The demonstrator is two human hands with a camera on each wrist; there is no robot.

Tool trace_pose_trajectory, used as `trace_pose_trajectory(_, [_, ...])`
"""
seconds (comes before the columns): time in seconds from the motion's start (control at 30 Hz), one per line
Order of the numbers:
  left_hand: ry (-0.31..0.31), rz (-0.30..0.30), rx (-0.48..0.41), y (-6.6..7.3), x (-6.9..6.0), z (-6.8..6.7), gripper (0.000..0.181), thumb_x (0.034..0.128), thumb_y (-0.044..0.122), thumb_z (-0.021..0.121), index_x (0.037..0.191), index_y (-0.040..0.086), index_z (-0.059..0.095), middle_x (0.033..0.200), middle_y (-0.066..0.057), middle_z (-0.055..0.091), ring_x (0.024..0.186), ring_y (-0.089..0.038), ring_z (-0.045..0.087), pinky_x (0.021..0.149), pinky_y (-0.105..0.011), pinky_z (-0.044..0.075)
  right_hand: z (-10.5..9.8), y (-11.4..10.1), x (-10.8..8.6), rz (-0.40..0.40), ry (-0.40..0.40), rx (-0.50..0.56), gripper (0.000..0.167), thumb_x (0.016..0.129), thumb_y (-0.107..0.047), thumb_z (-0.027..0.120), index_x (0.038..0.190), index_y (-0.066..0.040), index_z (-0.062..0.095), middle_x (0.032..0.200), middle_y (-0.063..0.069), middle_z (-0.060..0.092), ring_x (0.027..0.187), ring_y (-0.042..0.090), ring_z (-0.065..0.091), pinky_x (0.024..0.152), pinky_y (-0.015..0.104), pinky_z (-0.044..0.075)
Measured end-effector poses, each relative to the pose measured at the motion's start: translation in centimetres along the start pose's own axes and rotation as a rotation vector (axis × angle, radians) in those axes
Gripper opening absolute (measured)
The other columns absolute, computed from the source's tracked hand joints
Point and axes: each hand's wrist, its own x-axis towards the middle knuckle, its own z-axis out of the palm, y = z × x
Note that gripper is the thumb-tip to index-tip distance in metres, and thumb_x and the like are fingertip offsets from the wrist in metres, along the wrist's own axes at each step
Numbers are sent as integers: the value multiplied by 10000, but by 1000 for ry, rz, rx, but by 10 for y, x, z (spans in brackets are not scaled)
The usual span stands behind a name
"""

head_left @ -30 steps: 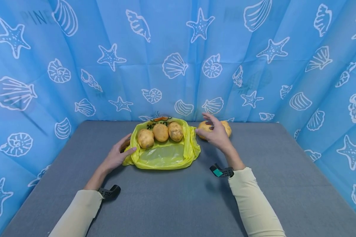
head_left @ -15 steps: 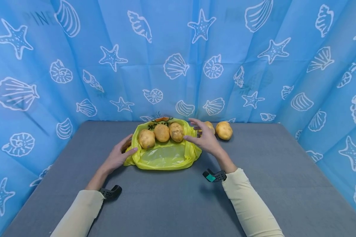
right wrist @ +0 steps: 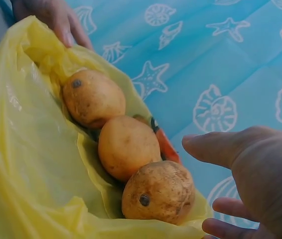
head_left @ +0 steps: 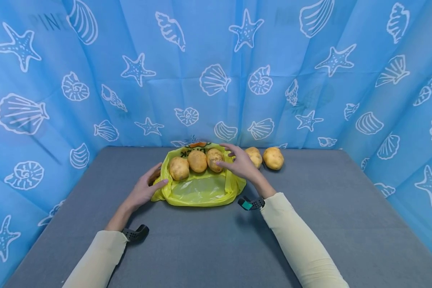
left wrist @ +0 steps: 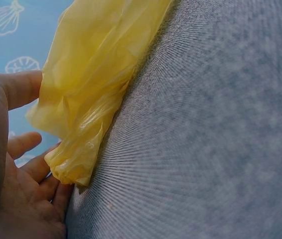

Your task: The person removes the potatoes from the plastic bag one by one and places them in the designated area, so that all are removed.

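Note:
A yellow plastic bag (head_left: 198, 196) lies with its mouth spread wide. Three potatoes sit in a row at its back: the left potato (head_left: 179, 168), the middle potato (head_left: 197, 161) and the right potato (head_left: 215, 160). My left hand (head_left: 144, 187) rests against the bag's left side, thumb at the rim; in the left wrist view its loose fingers (left wrist: 36, 169) lie by a gathered corner. My right hand (head_left: 242, 163) hovers over the bag's right rim, its thumb in front of the right potato. The right wrist view shows its thumb and fingers apart, holding nothing.
Two more potatoes, one (head_left: 253, 157) partly behind my right hand and another (head_left: 273, 158) farther right, lie on the grey tabletop (head_left: 201, 244). A blue curtain (head_left: 216, 108) with shell and starfish prints hangs along the back and sides.
My right hand has moved left, from over the two outside potatoes to the bag's right rim, uncovering those potatoes. My left hand and the bag stay in place.

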Motion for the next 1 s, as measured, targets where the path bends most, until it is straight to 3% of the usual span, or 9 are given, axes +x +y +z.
trace_pose_trajectory(0.23, [-2,-2,-11,4,-1,0,767,1024,307,630,1622,68,214,1586,-281,320,1456,-450,303,1155,-609,271,5,1,17,34,-33,-36,680,954,-352,734,1537,-146,450,1513,170,459,1288,383,501,990,542,476])
trace_pose_trajectory(0.43, [-5,12,-18,5,-1,0,758,1025,294,631,1622,75,219,1587,-274,323,1454,-446,309,1153,-608,276,9,4,25,15,-46,-59,672,956,-342,734,1530,-124,460,1520,151,472,1291,392,505,1015,546,459])
trace_pose_trajectory(0.63, [-3,8,-8,1,1,0,755,1024,312,629,1619,73,231,1589,-273,320,1458,-447,301,1162,-605,260,11,6,25,12,-86,-88,700,966,-318,723,1564,-135,408,1546,157,445,1322,403,484,1027,576,442])
trace_pose_trajectory(0.87, [-5,17,-13,0,0,-1,752,1025,305,628,1620,76,230,1588,-271,323,1457,-446,304,1158,-609,265,15,9,22,-26,-199,-99,730,987,-290,697,1601,-150,329,1625,106,338,1461,368,335,1134,600,320])
trace_pose_trajectory(1.0, [-5,15,-21,0,-1,-1,754,1024,296,630,1622,79,225,1585,-271,328,1453,-446,310,1156,-614,263,18,8,19,-34,-195,-114,724,979,-274,710,1595,-169,345,1621,108,340,1462,377,324,1129,621,311])
